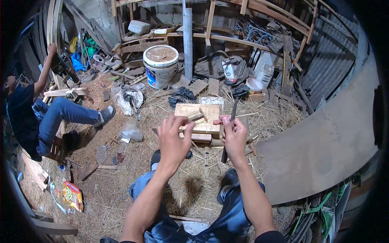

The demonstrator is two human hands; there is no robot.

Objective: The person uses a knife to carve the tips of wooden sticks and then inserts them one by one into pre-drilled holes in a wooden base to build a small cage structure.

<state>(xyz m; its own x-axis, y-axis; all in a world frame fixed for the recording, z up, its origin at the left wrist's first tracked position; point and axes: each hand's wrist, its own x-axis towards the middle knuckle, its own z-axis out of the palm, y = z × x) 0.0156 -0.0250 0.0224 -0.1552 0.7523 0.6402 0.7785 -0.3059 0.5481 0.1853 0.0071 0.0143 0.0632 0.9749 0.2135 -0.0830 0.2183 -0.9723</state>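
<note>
A worker's left hand hangs at the near left corner of a wooden board, fingers parted and curved, apparently gripping nothing. Thin sticks lie across the board's middle. By its right edge, the right hand grasps a dark knife, tilted and near upright, while its fingertips pinch a slender pale stick reaching beyond that edge. Good handling would seem to mean steadying the stick with the left fingers, clear of the blade, and keeping strokes light, since so thin a piece could snap. Among the containers, from left, are a bright packet and a pale jug, contents hidden; a bucket brimming with brown matter, perhaps sawdust; and a tub, its contents unclear.
</note>
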